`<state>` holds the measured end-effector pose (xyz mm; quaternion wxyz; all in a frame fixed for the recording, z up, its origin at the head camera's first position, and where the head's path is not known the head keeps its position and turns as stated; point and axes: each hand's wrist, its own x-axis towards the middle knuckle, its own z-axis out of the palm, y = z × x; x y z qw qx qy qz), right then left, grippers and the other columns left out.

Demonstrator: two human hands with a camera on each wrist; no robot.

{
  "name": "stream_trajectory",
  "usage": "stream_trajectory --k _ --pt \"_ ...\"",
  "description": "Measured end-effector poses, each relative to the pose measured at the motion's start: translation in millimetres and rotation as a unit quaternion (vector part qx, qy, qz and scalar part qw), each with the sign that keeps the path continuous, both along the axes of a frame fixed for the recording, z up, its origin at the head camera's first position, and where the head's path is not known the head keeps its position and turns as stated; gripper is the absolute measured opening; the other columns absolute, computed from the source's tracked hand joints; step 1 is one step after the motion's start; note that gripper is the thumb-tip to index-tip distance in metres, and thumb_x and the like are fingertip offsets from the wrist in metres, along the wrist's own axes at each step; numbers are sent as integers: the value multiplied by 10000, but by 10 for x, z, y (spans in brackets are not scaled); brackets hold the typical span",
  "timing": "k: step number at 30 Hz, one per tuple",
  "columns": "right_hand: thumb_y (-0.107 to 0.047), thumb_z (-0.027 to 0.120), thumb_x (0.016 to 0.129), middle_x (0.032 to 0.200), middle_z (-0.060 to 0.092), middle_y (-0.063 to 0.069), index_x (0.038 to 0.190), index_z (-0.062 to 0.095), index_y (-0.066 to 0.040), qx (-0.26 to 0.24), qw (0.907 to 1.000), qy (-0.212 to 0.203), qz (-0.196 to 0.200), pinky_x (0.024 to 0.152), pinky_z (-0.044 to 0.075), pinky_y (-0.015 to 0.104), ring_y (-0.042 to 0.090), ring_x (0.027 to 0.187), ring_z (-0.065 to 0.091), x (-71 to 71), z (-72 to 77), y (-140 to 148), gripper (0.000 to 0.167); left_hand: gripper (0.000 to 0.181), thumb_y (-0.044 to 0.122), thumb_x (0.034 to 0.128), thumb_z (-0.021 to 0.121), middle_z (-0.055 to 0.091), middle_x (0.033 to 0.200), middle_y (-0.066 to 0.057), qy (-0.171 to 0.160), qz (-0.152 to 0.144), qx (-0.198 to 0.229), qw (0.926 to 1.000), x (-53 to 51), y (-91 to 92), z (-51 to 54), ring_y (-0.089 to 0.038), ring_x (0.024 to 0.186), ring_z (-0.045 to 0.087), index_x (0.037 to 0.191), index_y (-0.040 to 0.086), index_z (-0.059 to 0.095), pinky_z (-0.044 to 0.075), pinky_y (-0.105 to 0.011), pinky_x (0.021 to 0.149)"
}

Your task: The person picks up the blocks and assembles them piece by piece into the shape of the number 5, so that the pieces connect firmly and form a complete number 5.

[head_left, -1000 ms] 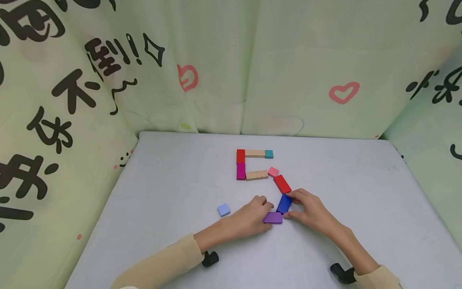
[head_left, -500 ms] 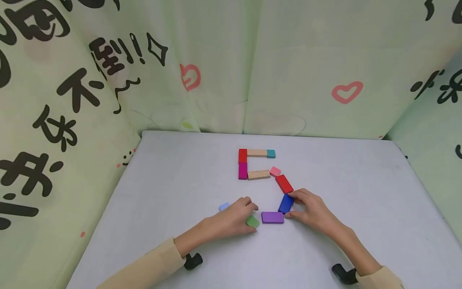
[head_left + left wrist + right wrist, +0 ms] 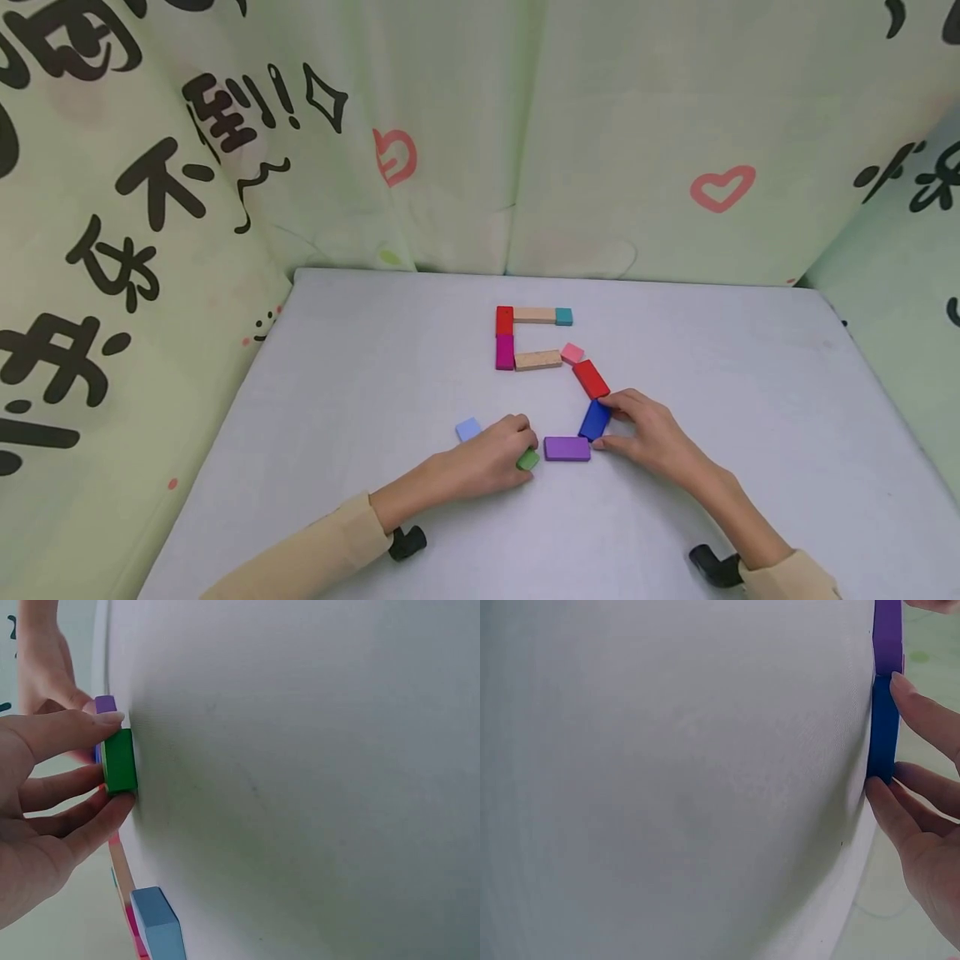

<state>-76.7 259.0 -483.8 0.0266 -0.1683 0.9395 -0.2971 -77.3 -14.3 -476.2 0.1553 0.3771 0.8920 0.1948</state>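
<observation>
My left hand [image 3: 491, 454] pinches a small green block [image 3: 528, 459] between thumb and fingers, just left of the purple block [image 3: 567, 449]. In the left wrist view the green block [image 3: 120, 761] appears close to the white surface. My right hand [image 3: 660, 437] spans the blue block [image 3: 595, 420], thumb at its near end and fingers at its far end; the right wrist view shows this blue block [image 3: 883, 729] on edge. The blue block meets the purple block below and the red block [image 3: 591, 379] above. A light blue block [image 3: 468, 429] lies behind my left hand, partly covered.
Farther back, a pink block [image 3: 572, 353], two wooden blocks, including the nearer wooden block [image 3: 537, 361], a magenta block [image 3: 505, 352], another red block [image 3: 505, 320] and a teal block [image 3: 564, 317] continue the line. A printed curtain [image 3: 600, 125] hangs behind the white table [image 3: 360, 350].
My left hand has let go of the purple block and moved left, and now holds the green block, which has turned and shifted slightly right. My right hand stays at the blue block.
</observation>
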Motion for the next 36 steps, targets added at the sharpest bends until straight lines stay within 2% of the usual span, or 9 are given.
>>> stream_trajectory --k 7,19,28,36 --pt "-149 915 762 1177 676 184 1237 664 57 -68 10000 18 6 888 585 465 325 1035 695 6 5 0 575 329 189 900 815 653 1151 -40 35 139 -45 9999 -33 22 -28 -77 990 564 1190 62 727 505 -105 815" --pt "-177 913 772 1188 676 174 1252 666 43 -89 10000 -23 -31 898 583 467 324 1051 690 18 10 1 583 340 192 906 809 643 1161 -56 -20 235 -110 9997 -95 76 -7 -115 1031 583 1206 62 718 530 -139 854" --pt "-167 911 773 1199 675 173 1263 663 39 -70 9999 -54 -75 909 580 469 329 1068 687 20 -1 0 587 338 185 913 799 643 1158 -66 -60 168 -127 9998 -120 98 4 -130 1033 578 1213 52 718 525 -139 853" --pt "-178 911 777 1201 671 173 1263 659 38 -102 9999 -63 -49 907 580 466 328 1066 690 28 9 -1 589 324 173 917 791 640 1149 -48 53 63 -81 9999 -118 92 -4 -102 1016 562 1211 59 716 511 -120 835"
